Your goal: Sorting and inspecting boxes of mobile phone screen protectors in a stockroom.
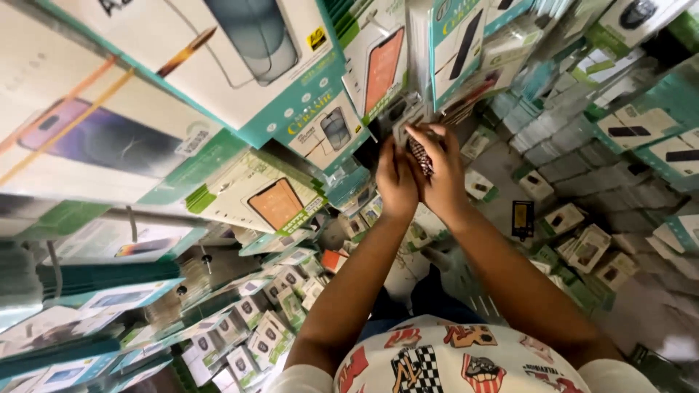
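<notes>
A small flat object [421, 155] with a dark, finely chequered or woven-looking pattern sits between the two raised hands; it is narrow and stands roughly on edge, and the blur makes it hard to say whether it is a phone case or a packet. It lies in the gap between the palms, just below the fingertips.

The left hand [397, 182] is curled, its back toward the camera, fingers bent inward against the patterned object's left side. The right hand [442, 171] is likewise partly closed, its fingers folded over the object's upper end and right side, so both hands grip it together. The fingertips of both also reach a small grey-and-white hanging pack [405, 116] directly above them, touching or nearly touching it.

Up and to the left of the hands hang white and teal boxes of screen protectors [240, 58], with an orange-printed box [277, 204] left of the left wrist. To the right of the right hand, stacked grey and green packs [568, 145] rise in rows. Below the forearms, small boxes [575, 240] lie scattered on the floor.
</notes>
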